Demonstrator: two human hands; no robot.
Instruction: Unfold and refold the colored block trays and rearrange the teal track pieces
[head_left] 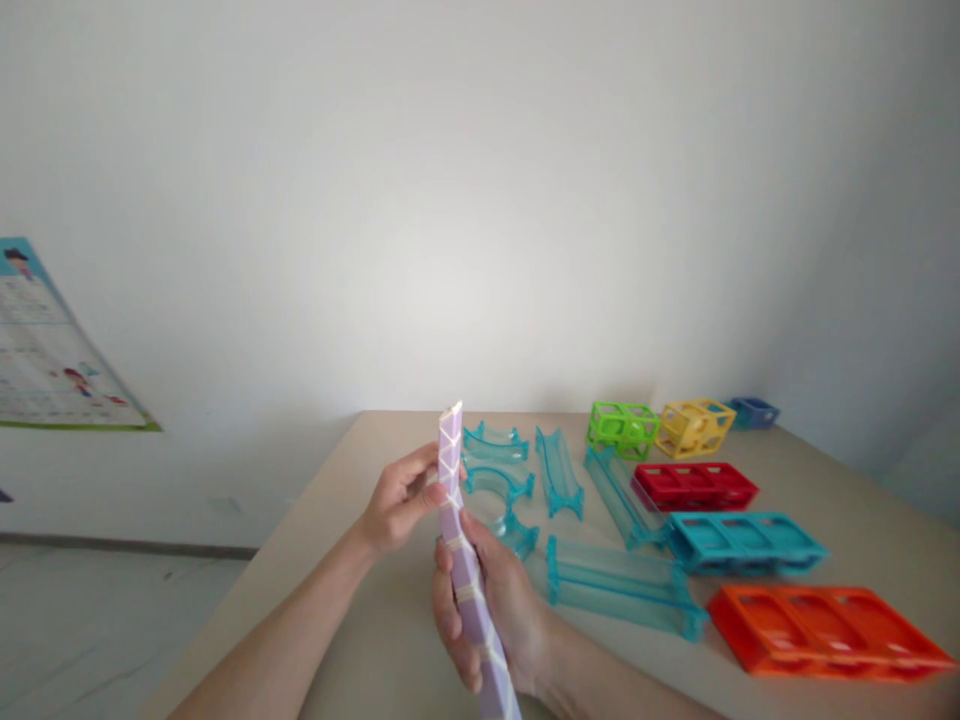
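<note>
A long, narrow purple strip with white zigzag and cross lines [469, 590] stands tilted up in front of me, its lower end cut off by the frame's bottom edge. My left hand [401, 500] pinches it near the upper end, thumb at the front. Lower down, my right hand [499, 600] wraps round its middle. What kind of thing the strip is, I cannot tell. Just behind it lie clear teal curved track pieces [495, 480], partly hidden by the hands. A wide straight teal track piece [622, 580] lies right of my right hand.
Further right on the beige table [840, 480] are orange [832, 625], turquoise [746, 540] and red [694, 485] three-part frames. Green [622, 428] and yellow [694, 428] open frames and a blue block [752, 412] stand at the back. A poster [60, 350] hangs on the wall.
</note>
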